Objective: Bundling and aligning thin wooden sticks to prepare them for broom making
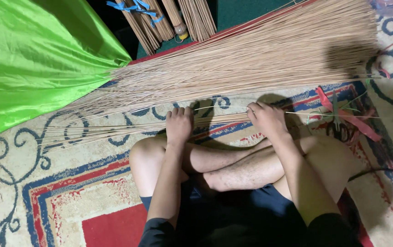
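Crossed legs (251, 169), both hands' fingers (180, 113) seemingly pinching thin sticks (219, 120) between them

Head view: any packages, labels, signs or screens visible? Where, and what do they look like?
None in view: no package, label, sign or screen.
Nearest thing to a wrapping: blue ties round the bundled sticks at top centre.
Both hands, left and right, grip plain loose tan sticks on the patterned carpet.

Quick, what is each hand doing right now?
Left hand: closed on the thin sticks.
Right hand: closed, pinching one pale stick.
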